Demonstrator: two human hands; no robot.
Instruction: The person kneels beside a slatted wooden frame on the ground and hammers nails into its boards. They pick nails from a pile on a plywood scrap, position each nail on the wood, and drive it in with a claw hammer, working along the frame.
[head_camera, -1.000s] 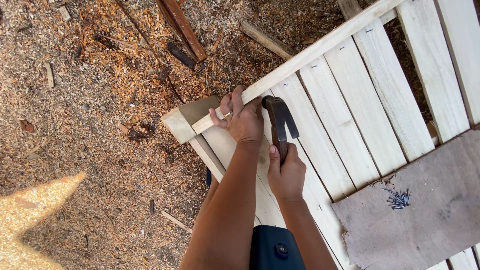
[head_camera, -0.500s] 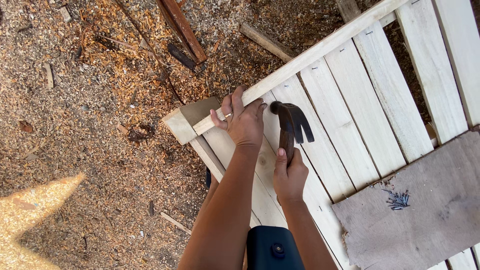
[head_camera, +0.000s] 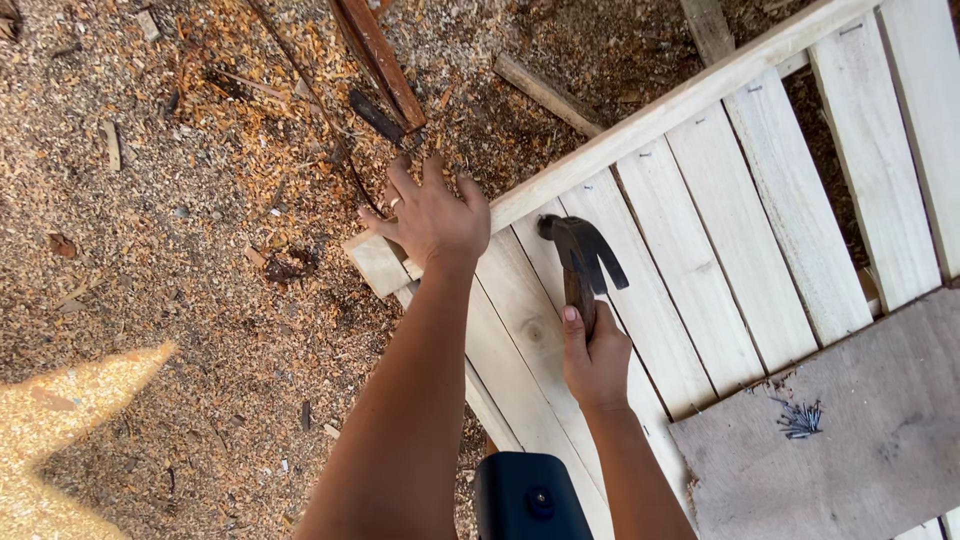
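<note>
1. The right hand (head_camera: 597, 352) is wrapped tight around the wooden handle of a claw hammer (head_camera: 583, 262); the dark metal head stands just beyond the fingers, above the pale slats

2. The left hand (head_camera: 432, 220) is spread, fingers apart, and hovers over the end of the cross rail (head_camera: 668, 112); whether the palm touches the wood I cannot tell

3. The hammer is probably top-heavy: the steel head carries most of the weight and the handle is light and stiff. The grip here is close under the head, which gives control but little swing; a hold nearer the handle's end would give more force

4. The slatted wooden panel (head_camera: 745, 230) lies in front of both hands, on ground covered with sawdust (head_camera: 190, 300). It looks stiff and rather heavy as a whole, with rough sawn edges that may give splinters, so a flat palm on the rail seems the safe place to steady it

5. To the right of the right hand lies a grey board (head_camera: 880, 440) with a small heap of nails (head_camera: 800, 418), light, sharp and easy to scatter
</note>
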